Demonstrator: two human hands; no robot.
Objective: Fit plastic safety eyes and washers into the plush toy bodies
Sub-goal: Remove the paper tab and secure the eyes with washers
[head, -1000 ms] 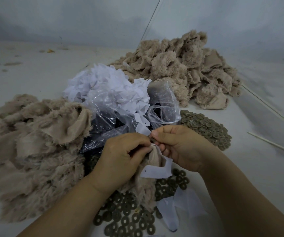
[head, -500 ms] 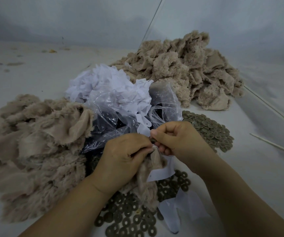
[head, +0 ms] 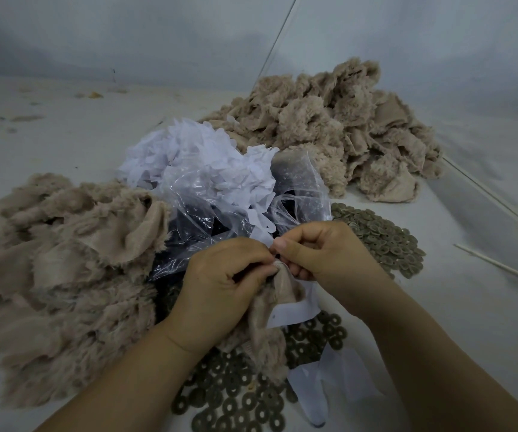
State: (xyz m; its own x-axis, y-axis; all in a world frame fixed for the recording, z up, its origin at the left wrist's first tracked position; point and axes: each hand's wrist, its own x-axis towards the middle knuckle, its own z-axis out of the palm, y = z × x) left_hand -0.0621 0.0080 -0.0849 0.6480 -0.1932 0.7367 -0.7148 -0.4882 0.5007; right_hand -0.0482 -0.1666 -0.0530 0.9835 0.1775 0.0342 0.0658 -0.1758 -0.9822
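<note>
**Plush body held at near-centre of table, both hands on it**

Plush toy body (head: 270, 310): beige, furry piece, partly inside out, held above the table (head: 457, 322) near the middle of its near edge. A white paper tag (head: 295, 311) lies against its right side.

Left hand (head: 220, 285): fingers curled round the upper part of the fabric, thumb pressed onto the top fold. Gripping.

Right hand (head: 323, 254): fingers curled, thumb and forefinger pinching at the top of the same fold, tip to tip with the left thumb. Something small and dark sits between the fingertips; too hidden to say whether it is an eye or a washer.

Washers (head: 239, 397): round, olive-grey rings with centre holes, spread flat on the table under the wrists at the near edge. A second heap of washers (head: 382, 238) lies just beyond the right hand, toward the right edge.

Clear plastic bag (head: 220, 213): crumpled, directly behind the hands, with dark contents inside, not resolvable. White paper pieces (head: 201, 157) piled on and behind it.

Plush pile, left (head: 58, 269): large heap along the left edge. Plush pile, far (head: 338, 126): second heap toward the far right corner.

Thin pale stick (head: 500, 266) lies on the table near the right edge, well apart from the hands. More white paper (head: 320, 385) lies flat among the near washers.
</note>
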